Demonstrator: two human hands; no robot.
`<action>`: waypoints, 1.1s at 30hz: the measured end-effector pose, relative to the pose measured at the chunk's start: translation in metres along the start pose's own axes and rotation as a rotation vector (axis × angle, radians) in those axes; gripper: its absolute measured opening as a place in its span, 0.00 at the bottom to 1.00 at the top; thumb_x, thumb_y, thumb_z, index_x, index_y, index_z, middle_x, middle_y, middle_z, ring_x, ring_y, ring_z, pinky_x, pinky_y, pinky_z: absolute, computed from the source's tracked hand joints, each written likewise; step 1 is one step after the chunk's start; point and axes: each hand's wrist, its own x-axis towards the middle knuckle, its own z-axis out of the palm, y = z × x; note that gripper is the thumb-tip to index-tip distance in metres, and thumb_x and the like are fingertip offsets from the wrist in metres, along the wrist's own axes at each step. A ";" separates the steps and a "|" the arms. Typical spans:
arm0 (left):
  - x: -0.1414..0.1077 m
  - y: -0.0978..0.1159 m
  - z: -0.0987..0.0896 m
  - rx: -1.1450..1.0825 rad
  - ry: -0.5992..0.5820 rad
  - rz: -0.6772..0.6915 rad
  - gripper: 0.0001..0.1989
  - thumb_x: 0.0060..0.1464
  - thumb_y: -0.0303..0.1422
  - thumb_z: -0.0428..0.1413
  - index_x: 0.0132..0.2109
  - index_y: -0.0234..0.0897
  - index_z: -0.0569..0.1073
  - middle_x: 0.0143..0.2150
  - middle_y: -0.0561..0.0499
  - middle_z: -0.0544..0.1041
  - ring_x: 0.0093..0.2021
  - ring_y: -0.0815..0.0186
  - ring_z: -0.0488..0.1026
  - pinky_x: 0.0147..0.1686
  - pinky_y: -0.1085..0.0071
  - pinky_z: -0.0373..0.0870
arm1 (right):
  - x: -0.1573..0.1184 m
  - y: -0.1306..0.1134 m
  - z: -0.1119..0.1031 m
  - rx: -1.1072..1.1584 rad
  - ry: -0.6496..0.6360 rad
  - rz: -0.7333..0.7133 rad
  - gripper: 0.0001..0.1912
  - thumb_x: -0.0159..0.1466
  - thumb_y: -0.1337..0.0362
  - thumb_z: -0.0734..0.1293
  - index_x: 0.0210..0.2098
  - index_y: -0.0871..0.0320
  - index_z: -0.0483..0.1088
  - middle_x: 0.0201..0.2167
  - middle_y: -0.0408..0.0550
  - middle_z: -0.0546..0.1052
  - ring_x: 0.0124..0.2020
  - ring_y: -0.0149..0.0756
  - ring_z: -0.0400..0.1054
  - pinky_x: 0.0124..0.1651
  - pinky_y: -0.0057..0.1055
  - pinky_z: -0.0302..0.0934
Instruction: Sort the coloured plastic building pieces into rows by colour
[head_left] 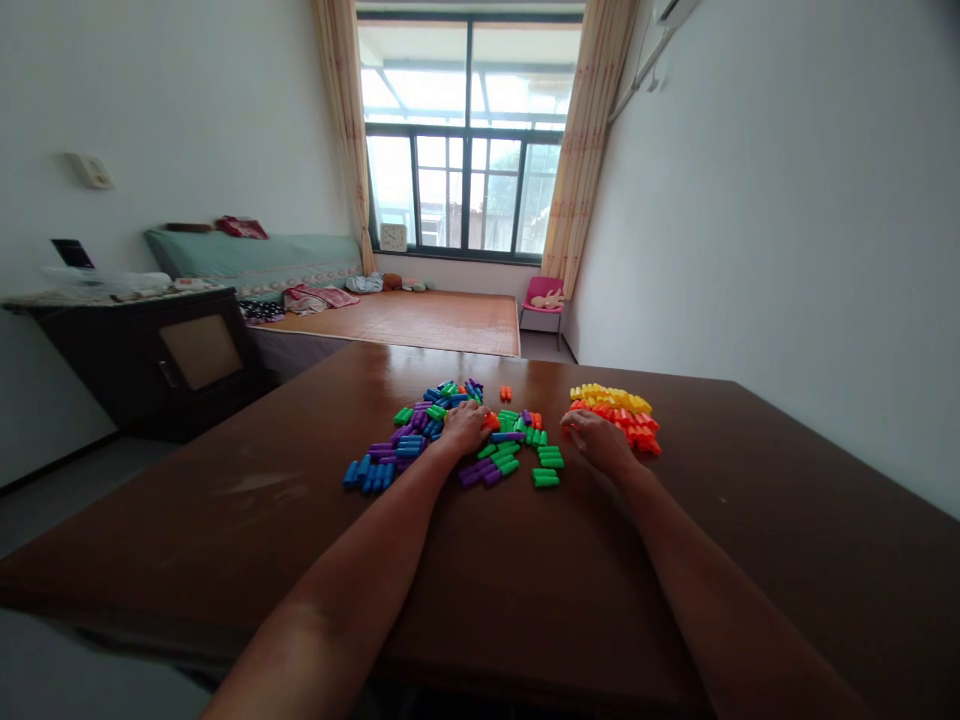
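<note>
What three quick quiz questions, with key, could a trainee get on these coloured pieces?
1. Which of the person's hands is at the large orange group?
2. True or false: the yellow pieces lie on the far side of that group, seen from the person.
3. Which colour lies farthest left in the picture? A) green B) yellow C) blue

Key:
1. The right hand.
2. True.
3. C, the blue pieces.

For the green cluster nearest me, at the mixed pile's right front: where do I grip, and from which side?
Probably mid-length, across the long near and far sides of the green cluster, coming from above and the near side: it lies flat, lengthwise left to right, with bare table in front.
</note>
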 end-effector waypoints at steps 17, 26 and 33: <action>-0.006 0.036 -0.017 -0.685 0.040 0.425 0.12 0.48 0.24 0.53 0.41 0.37 0.74 0.42 0.50 0.77 0.41 0.66 0.74 0.41 0.72 0.72 | 0.015 -0.049 0.020 0.740 -0.017 -0.005 0.19 0.61 0.55 0.67 0.49 0.55 0.70 0.38 0.46 0.78 0.37 0.35 0.72 0.40 0.32 0.67; -0.009 0.040 -0.012 -0.875 0.035 0.317 0.15 0.49 0.26 0.57 0.47 0.36 0.70 0.46 0.48 0.76 0.39 0.68 0.76 0.36 0.73 0.74 | 0.016 -0.048 0.012 0.658 -0.007 -0.024 0.19 0.57 0.60 0.70 0.49 0.54 0.73 0.46 0.49 0.77 0.41 0.38 0.72 0.44 0.36 0.68; -0.006 0.031 -0.004 -0.819 0.104 0.293 0.16 0.52 0.27 0.54 0.49 0.38 0.72 0.52 0.47 0.72 0.40 0.68 0.76 0.38 0.72 0.75 | 0.007 0.046 -0.007 0.376 0.254 0.418 0.19 0.57 0.55 0.68 0.43 0.60 0.72 0.41 0.52 0.78 0.38 0.38 0.72 0.44 0.36 0.67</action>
